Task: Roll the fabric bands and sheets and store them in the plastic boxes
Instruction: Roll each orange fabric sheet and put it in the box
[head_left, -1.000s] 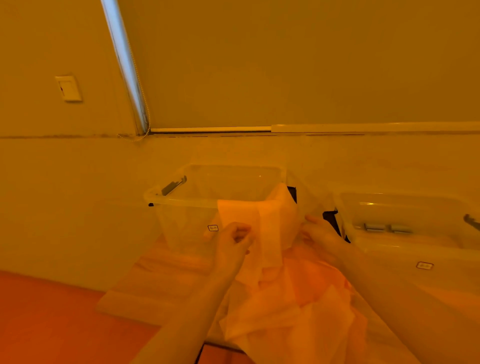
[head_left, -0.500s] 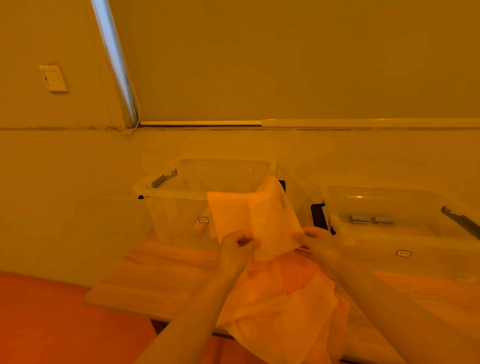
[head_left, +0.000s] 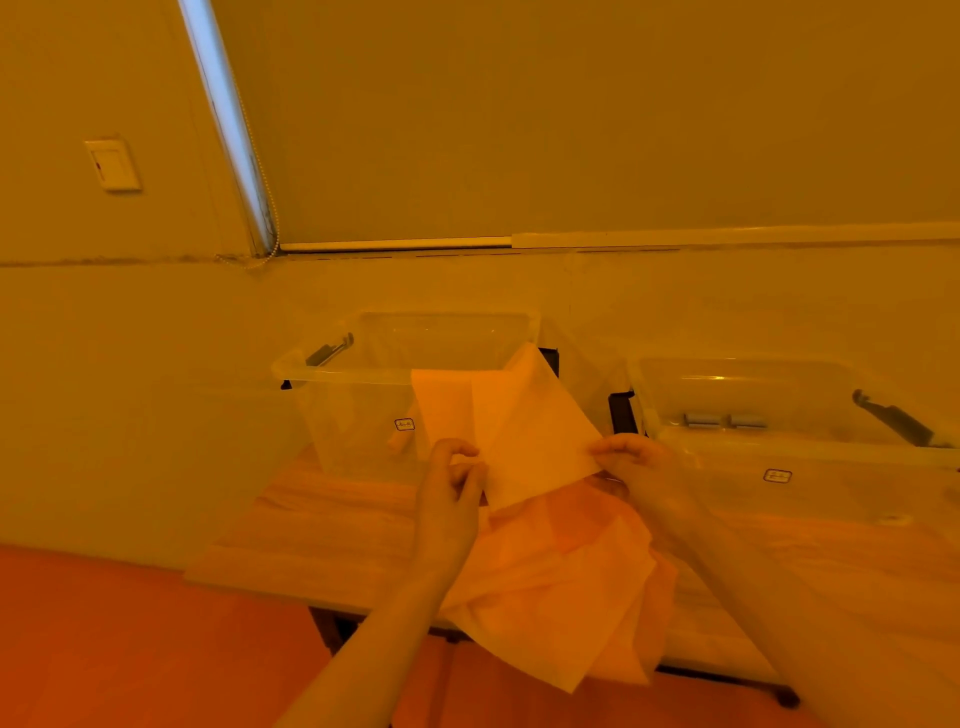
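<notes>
Left hand (head_left: 451, 486) is curled round one lower edge of the fabric sheet (head_left: 524, 431), the cloth being pinched between thumb and bent fingers; the right hand (head_left: 641, 470) is closed on the opposite lower edge in a fingertip pinch. Between the two, the upper part of the sheet is held up and stretched, its free corner raised toward the back, while the rest is left trailing down over the front edge of the table (head_left: 332, 525) in loose folds.

Behind the sheet, the left plastic box (head_left: 363, 374) is seen at the back edge of the table, open at the top; its near wall is partly hidden by the cloth. The right plastic box (head_left: 779, 447) is set beside it toward the right edge, also open, just beyond the right hand. The sheet's held span is laid across, left to right, so a roll would probably be wound along that line. The left hand seems nearer the left box, the right hand nearer the right one. Bare tabletop is visible left of the hands, which looks like room enough for rolling; the hanging folds at the front edge could slide off if released.
</notes>
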